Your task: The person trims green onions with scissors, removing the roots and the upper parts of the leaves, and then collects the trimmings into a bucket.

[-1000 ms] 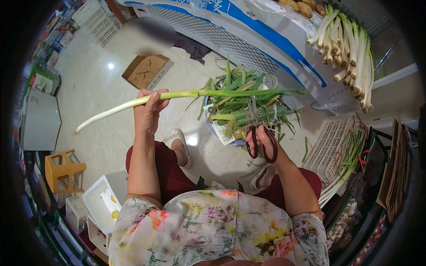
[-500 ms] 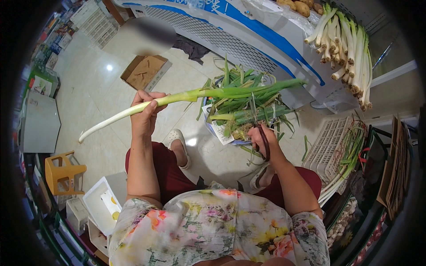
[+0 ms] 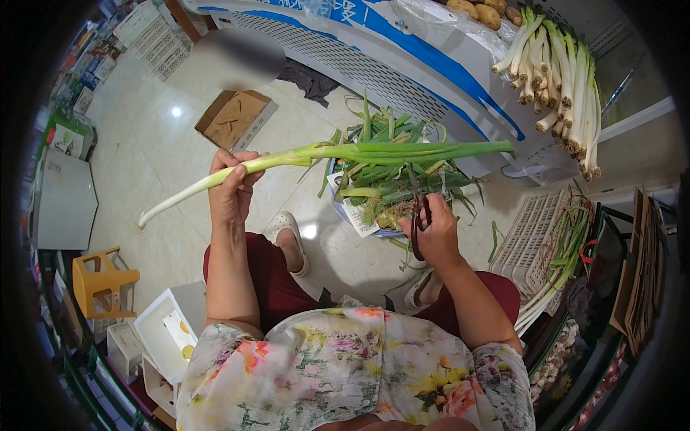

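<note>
My left hand (image 3: 231, 188) grips a long leek (image 3: 359, 151) by its pale stem; the white end points lower left, the green leaves reach right. My right hand (image 3: 440, 237) is closed around dark-handled scissors (image 3: 418, 205), their blades pointing up just under the leaves; whether they touch the leek I cannot tell. Below lies a heap of green leek trimmings (image 3: 394, 189) in a blue-rimmed basin (image 3: 389, 232) with paper at its side.
Trimmed leeks (image 3: 568, 93) and potatoes (image 3: 485, 16) sit atop a white cabinet (image 3: 431, 65). Around me are a cardboard box (image 3: 233, 118), yellow stool (image 3: 100, 284), white foam box (image 3: 154, 323), white crate (image 3: 525, 241) with green stalks, and upright cardboard sheets (image 3: 631, 273).
The leek has shifted slightly right, its white end lower and green tip further right. My left hand has moved a little down and left. My right hand has turned, tilting the scissors.
</note>
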### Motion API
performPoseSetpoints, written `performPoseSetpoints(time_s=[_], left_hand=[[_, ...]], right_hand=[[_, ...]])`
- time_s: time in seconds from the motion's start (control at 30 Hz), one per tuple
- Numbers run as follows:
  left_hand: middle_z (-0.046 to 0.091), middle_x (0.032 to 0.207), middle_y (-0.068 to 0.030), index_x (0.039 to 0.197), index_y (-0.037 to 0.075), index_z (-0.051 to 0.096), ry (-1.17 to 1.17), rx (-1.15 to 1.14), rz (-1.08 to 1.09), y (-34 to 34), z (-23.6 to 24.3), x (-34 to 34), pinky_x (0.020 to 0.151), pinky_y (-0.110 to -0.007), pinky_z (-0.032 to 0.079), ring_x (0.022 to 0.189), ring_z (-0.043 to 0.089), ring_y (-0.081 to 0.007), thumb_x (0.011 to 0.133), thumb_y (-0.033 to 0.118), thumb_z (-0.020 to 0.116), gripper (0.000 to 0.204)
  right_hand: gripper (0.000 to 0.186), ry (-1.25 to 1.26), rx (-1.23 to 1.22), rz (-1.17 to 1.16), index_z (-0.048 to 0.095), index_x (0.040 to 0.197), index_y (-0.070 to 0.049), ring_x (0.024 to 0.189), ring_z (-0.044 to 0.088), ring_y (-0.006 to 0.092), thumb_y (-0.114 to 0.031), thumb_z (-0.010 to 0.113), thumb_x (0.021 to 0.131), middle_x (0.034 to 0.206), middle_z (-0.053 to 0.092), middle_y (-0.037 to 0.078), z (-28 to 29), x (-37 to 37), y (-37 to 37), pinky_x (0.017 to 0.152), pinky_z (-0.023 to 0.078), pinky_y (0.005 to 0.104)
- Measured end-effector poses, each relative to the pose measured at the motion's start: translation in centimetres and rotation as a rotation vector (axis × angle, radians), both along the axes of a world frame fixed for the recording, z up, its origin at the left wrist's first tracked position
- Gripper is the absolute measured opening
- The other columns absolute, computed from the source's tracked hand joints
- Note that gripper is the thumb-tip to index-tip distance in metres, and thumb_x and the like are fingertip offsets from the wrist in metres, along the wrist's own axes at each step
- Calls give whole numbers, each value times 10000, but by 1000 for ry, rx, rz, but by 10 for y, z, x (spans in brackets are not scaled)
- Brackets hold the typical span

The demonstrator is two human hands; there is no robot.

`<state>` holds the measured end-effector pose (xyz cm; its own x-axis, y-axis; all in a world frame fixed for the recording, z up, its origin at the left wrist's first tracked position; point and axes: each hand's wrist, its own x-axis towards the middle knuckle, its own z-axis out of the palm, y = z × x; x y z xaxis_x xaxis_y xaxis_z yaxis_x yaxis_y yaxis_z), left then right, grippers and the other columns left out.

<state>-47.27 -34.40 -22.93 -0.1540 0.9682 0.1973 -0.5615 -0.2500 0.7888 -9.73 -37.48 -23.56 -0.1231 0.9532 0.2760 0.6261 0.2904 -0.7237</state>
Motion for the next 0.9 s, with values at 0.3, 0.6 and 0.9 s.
performPoseSetpoints(time_s=[0.3, 0.6, 0.9], left_hand=[[673, 1051, -177, 890, 82, 475, 26, 71, -53, -3, -3, -2, 944, -456, 575, 1125, 639, -374, 862, 16, 676, 214], [673, 1053, -150, 890, 97, 475, 22, 58, -98, -6, -5, 1, 990, -479, 540, 1167, 617, -374, 847, 11, 679, 225], [668, 1054, -143, 880, 102, 473, 4, 95, -136, -8, -8, 4, 1005, -484, 529, 1198, 596, -376, 840, -15, 676, 238]], right_hand=[[343, 107, -116, 98, 531, 913, -17, 597, 508, 191, -221, 788, 811, 728, 546, 70, -8, 3, 2, 582, 447, 331], [465, 361, -379, 256, 579, 952, -14, 610, 489, 76, -477, 551, 981, 713, 520, -10, -25, 1, 0, 557, 410, 222], [519, 760, -797, 317, 571, 919, -16, 568, 489, 106, -500, 421, 1031, 684, 505, 17, -9, -1, -5, 542, 424, 245]])
